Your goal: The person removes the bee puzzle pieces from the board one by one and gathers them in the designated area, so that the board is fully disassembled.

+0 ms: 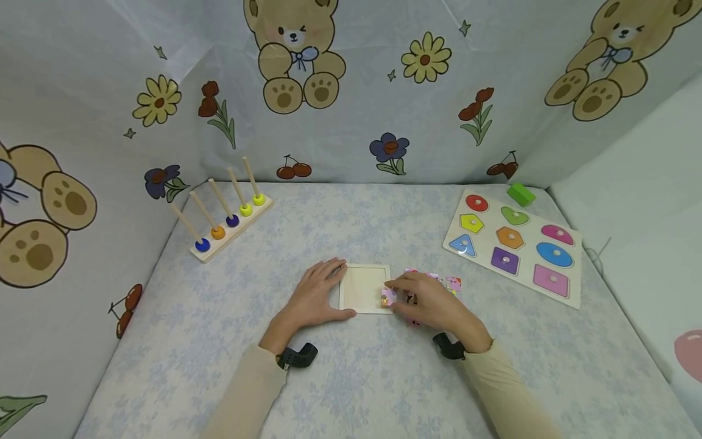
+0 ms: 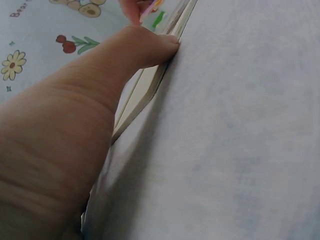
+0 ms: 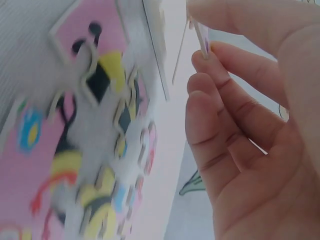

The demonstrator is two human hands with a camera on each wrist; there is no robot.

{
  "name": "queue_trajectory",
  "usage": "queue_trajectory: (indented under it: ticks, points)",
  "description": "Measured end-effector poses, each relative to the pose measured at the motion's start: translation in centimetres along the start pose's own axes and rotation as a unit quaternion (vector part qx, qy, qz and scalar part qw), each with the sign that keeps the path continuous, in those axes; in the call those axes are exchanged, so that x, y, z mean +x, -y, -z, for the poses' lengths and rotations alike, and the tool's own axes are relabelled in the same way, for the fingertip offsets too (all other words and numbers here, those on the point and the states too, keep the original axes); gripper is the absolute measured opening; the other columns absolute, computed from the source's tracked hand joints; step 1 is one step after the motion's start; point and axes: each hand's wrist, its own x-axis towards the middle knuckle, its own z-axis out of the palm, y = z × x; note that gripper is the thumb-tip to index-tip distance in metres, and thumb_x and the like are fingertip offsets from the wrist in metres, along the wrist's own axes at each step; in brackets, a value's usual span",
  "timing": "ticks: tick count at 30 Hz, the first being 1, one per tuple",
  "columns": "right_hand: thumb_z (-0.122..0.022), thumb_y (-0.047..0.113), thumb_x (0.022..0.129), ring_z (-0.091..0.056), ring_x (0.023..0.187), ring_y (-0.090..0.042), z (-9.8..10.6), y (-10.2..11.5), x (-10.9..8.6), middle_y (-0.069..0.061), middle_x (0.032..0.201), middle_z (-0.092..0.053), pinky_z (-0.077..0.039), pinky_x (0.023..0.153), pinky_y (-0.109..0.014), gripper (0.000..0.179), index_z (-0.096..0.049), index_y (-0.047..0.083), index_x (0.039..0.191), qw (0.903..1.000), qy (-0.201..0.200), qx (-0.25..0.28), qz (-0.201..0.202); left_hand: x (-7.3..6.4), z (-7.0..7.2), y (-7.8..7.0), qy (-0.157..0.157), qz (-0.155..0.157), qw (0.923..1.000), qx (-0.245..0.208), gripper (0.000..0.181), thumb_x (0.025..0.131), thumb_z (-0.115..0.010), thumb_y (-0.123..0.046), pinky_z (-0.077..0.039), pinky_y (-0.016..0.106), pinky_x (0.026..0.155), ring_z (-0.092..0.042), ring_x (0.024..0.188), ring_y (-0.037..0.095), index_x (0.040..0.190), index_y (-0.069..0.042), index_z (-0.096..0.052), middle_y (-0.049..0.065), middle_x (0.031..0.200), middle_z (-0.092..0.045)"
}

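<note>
Resting flat on the worktop (image 1: 351,378), the left hand (image 1: 315,296) steadies the puzzle tray (image 1: 363,286) from its left edge, fingers straight along the frame and the thumb pressed against the tray's near corner, as the left wrist view shows close up. The right hand (image 1: 433,305) is at the tray's right edge, its fingers pinching a pink piece (image 1: 388,297) and holding it over the tray's lower right corner; the right wrist view shows that piece edge-on between thumb and forefinger.

Judging by the tray, the work has only begun: its inside is bare pale wood apart from the corner where the held piece hovers, and I cannot tell whether that piece is seated yet. Nearly all the puzzle seems left to do. The loose pieces (image 1: 446,283) lie just right of the tray, partly hidden under the right hand; in the right wrist view they appear as blurred pink shapes with yellow and black print.

Further right of the tray sits a shape board (image 1: 512,247) with coloured knobbed shapes in place, and a green block (image 1: 521,194) beyond it. To the far left of the tray stands a peg rack (image 1: 230,219) with one bead on each peg.
</note>
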Motion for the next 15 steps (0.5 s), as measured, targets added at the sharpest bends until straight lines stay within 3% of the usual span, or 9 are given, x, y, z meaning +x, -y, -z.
queue_trajectory:
  ticks: [12,15]
  points:
    - [-0.085,0.016,0.086,-0.069,0.102,-0.025,1.1,-1.2,-3.2,-0.004,0.118,-0.073,-0.061,0.083,-0.041,0.04,-0.075,0.01,0.124,0.999,-0.037,-0.012,-0.024,0.0,0.0,-0.1,-0.001,-0.002,1.0,-0.009,0.104,0.083,-0.076,-0.065,-0.019,0.051,0.129,-0.027,0.156,0.03,0.16,-0.006,-0.037,0.009,0.167,-0.034]
    - [-0.084,0.017,0.087,-0.068,0.1,-0.022,1.3,-1.5,-3.9,-0.003,0.116,-0.073,-0.061,0.081,-0.036,0.039,-0.075,0.01,0.125,0.9984,-0.041,-0.015,-0.036,0.0,0.0,0.0,-0.002,-0.002,0.9999,-0.01,0.105,0.083,-0.076,-0.065,-0.019,0.052,0.129,-0.028,0.156,0.03,0.16,-0.006,-0.038,0.009,0.167,-0.034]
